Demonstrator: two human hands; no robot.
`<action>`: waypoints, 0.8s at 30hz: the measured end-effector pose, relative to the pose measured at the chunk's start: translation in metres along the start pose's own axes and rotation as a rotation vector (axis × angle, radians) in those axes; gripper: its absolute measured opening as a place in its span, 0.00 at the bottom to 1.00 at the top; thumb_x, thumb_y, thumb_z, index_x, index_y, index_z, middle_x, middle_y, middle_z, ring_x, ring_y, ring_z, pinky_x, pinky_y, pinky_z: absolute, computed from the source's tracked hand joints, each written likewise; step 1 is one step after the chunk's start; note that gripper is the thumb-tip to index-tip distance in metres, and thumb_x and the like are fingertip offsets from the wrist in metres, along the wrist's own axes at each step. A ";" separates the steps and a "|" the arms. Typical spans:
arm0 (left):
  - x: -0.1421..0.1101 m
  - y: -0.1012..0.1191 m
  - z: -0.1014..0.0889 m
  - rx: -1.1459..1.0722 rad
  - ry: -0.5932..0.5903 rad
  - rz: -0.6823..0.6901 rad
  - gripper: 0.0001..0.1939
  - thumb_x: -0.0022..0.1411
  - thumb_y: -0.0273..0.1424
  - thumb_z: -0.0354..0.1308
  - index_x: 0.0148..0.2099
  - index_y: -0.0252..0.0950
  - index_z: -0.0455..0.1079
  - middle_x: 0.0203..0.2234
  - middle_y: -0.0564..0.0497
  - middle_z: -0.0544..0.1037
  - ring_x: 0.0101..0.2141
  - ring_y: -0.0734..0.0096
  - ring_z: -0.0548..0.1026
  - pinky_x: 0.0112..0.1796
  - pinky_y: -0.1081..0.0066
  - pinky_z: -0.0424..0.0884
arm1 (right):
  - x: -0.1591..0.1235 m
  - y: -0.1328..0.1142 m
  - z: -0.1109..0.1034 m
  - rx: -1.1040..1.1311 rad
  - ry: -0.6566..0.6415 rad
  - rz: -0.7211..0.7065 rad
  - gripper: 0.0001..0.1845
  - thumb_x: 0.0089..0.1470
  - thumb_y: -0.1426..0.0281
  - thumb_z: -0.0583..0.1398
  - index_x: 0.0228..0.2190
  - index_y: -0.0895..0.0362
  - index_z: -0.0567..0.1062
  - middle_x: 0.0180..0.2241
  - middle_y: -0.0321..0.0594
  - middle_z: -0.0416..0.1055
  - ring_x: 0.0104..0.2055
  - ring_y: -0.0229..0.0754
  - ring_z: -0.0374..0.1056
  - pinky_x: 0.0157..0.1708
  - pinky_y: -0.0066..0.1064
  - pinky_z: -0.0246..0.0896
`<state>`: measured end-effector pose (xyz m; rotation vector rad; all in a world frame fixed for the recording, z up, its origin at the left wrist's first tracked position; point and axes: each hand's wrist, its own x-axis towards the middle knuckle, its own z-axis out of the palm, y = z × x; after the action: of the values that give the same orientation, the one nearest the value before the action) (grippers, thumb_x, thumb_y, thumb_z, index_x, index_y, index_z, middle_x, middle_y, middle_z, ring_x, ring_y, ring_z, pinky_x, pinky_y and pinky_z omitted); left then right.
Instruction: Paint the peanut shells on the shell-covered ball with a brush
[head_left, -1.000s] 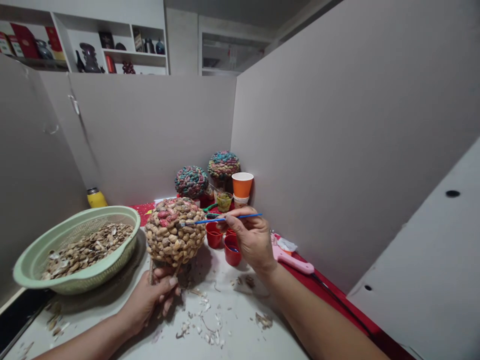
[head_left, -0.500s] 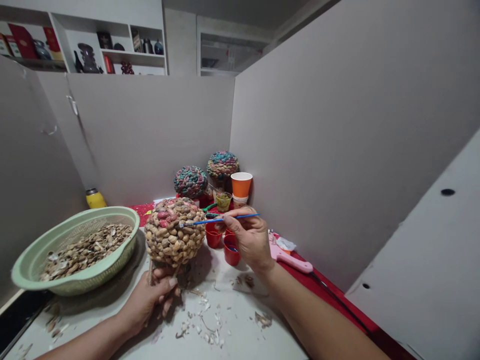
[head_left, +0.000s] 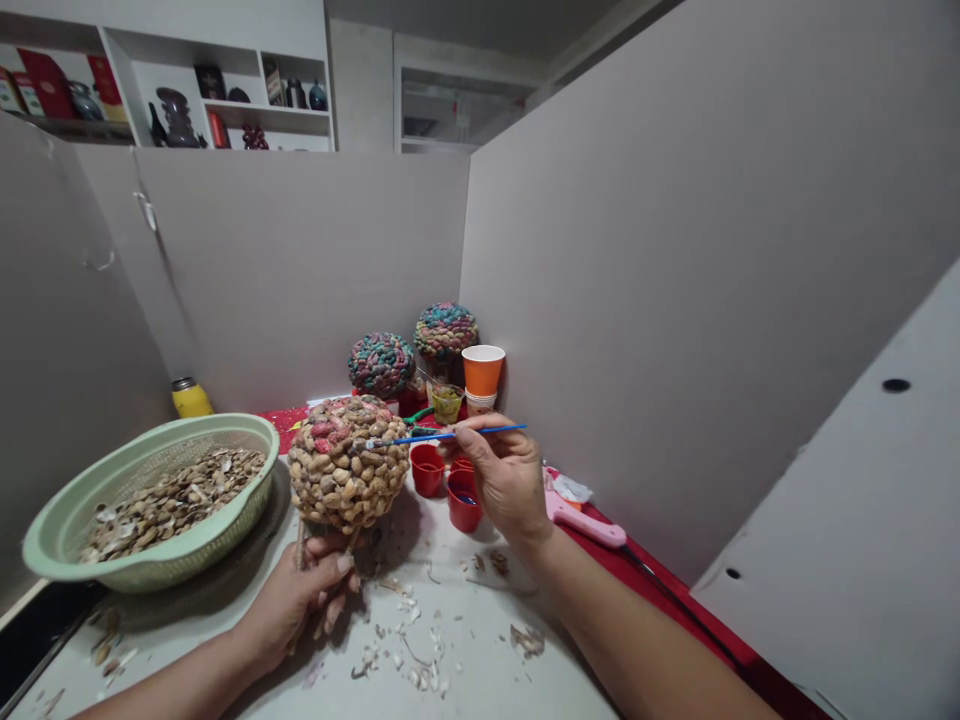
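A ball covered in peanut shells [head_left: 349, 480], mostly tan with a few pink-red shells on top, is held up by the thin sticks under it. My left hand [head_left: 319, 590] is closed around those sticks at the base. In my right hand [head_left: 502, 475] a thin blue paintbrush [head_left: 427, 437] is pinched near its middle. Its bristle tip lies at the upper right of the ball, seemingly on the shells. Just left of the right hand stand red cups [head_left: 463, 505], one with dark liquid inside; another red cup [head_left: 427, 470] is beside it.
A green basket of shells [head_left: 247, 430] stands at left. Behind are two painted shell balls [head_left: 381, 362], an orange cup [head_left: 483, 370] and a clear cup of yellowish stuff [head_left: 447, 403]. A pink glue gun [head_left: 585, 520] lies right; shell scraps [head_left: 427, 675] litter the white board.
My right hand and the paintbrush have shifted slightly to the right, the tip moving a little right across the ball. My left hand and the ball stay almost still.
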<state>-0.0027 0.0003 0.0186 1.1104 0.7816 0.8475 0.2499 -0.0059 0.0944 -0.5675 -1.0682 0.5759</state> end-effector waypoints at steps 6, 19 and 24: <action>0.000 -0.001 -0.001 -0.016 -0.004 0.002 0.21 0.49 0.43 0.76 0.31 0.33 0.73 0.21 0.51 0.80 0.11 0.84 0.66 0.11 0.83 0.60 | 0.001 -0.003 0.001 -0.037 0.021 0.007 0.10 0.51 0.61 0.71 0.30 0.54 0.81 0.24 0.35 0.81 0.25 0.40 0.79 0.29 0.30 0.77; -0.001 0.004 0.002 -0.033 0.014 -0.020 0.22 0.46 0.44 0.77 0.28 0.29 0.76 0.20 0.51 0.79 0.10 0.85 0.66 0.10 0.83 0.59 | 0.000 -0.010 0.004 -0.058 -0.082 0.027 0.09 0.51 0.61 0.71 0.32 0.52 0.82 0.32 0.39 0.84 0.29 0.41 0.80 0.31 0.31 0.79; -0.001 0.002 0.001 -0.062 0.032 -0.012 0.20 0.48 0.42 0.76 0.33 0.31 0.77 0.21 0.53 0.80 0.11 0.84 0.67 0.12 0.83 0.61 | 0.006 -0.009 -0.004 -0.069 -0.079 0.019 0.06 0.54 0.63 0.69 0.33 0.51 0.82 0.33 0.37 0.84 0.29 0.38 0.80 0.33 0.29 0.79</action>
<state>-0.0031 -0.0007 0.0213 1.0388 0.7833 0.8759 0.2569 -0.0091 0.1034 -0.6198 -1.1624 0.5838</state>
